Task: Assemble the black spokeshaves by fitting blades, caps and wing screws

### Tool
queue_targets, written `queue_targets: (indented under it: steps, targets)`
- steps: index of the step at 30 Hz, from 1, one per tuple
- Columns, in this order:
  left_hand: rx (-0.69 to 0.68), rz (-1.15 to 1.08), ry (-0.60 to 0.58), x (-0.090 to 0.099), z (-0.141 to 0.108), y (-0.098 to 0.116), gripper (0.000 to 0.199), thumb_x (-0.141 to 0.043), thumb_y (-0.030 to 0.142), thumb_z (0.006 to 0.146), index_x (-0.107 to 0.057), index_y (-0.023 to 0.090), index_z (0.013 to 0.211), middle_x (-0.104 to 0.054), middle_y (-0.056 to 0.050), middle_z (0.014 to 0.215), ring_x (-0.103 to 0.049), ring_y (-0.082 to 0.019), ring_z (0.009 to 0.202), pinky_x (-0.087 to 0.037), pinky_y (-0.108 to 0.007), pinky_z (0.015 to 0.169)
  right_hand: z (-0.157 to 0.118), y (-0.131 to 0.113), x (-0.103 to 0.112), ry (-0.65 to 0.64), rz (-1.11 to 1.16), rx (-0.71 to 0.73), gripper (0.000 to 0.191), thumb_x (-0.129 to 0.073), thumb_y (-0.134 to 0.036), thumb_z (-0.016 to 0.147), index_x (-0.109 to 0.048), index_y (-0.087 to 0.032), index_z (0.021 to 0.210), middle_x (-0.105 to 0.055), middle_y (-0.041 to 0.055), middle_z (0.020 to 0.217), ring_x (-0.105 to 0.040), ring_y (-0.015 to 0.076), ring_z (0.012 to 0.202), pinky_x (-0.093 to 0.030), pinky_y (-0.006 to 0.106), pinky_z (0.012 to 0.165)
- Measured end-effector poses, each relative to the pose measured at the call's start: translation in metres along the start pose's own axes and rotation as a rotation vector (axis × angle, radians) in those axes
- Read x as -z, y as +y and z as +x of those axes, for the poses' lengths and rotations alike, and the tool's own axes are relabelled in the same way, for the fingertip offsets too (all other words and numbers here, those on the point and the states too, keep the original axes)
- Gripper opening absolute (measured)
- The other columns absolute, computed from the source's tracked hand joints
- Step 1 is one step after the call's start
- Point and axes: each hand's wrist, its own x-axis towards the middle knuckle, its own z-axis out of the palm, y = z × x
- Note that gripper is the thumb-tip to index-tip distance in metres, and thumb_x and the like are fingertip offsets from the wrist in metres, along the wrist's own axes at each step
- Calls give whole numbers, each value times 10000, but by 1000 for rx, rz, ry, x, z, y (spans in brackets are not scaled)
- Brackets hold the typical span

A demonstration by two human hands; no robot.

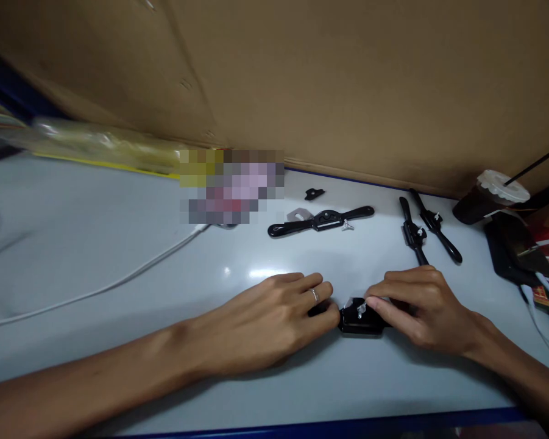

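A black spokeshave [362,328] lies near the front of the table between my hands, its small silver thumbscrew [361,311] facing up. My left hand [287,314], with a ring on one finger, is closed around the left handle and mostly hides it. Thumb and fingers of my right hand [418,311] pinch at the right side of the body by the black cap, covering the right handle. Farther back rests a spokeshave body [328,221] taken apart, with its blade [298,214] behind it, a loose thumbscrew [348,225] beside it and a black cap [314,194] beyond.
Two spokeshaves [413,233] with thumbscrews fitted lie to the right. Behind them stands a lidded cup [488,194] with a straw, near a black box-like object [514,244]. A white cable [150,251] runs left from a pixelated item [237,189]. Cardboard [347,79] walls the back.
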Motion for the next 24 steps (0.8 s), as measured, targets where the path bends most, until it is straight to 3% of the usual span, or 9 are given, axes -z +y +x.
queue_targets:
  steps: [4, 9, 15, 20, 24]
  targets:
    - [0, -1, 2, 0, 0, -1, 139, -457, 90, 1003, -570, 162, 967, -591, -17, 828, -493, -164, 686, -404, -314, 589, -1, -3, -2, -75, 7, 16, 337, -515, -173, 980, -672, -161, 682, -519, -30, 572, -416, 93, 503, -321, 268, 508]
    - [2, -8, 3, 0, 0, -1, 141, -449, 84, 1006, -567, 157, 979, -592, -19, 835, -499, -164, 694, -403, -312, 597, -1, -6, -7, -53, 31, 40, 282, -537, -193, 1004, -742, -149, 816, -553, -27, 586, -445, 89, 504, -330, 258, 515]
    - [-2, -19, -2, 1, 2, -1, 133, -462, 75, 998, -568, 151, 972, -581, -17, 830, -494, -169, 696, -395, -315, 595, 0, -6, -5, -39, -18, 25, 351, -509, -155, 975, -661, -154, 659, -506, -33, 557, -395, 91, 493, -302, 273, 506]
    - [3, -10, 2, 2, 1, -1, 153, -443, 82, 1009, -575, 152, 974, -583, -17, 826, -494, -167, 695, -402, -312, 595, 0, -8, -6, -61, -37, 50, 312, -499, -173, 1012, -715, -164, 788, -554, -31, 576, -432, 94, 498, -316, 266, 522]
    - [2, -12, 2, 1, 1, 0, 138, -461, 85, 1001, -581, 150, 981, -584, -17, 830, -496, -170, 696, -404, -319, 589, -1, -8, -7, -45, -120, 46, 357, -482, -169, 1002, -671, -163, 699, -555, -22, 563, -430, 99, 486, -305, 283, 516]
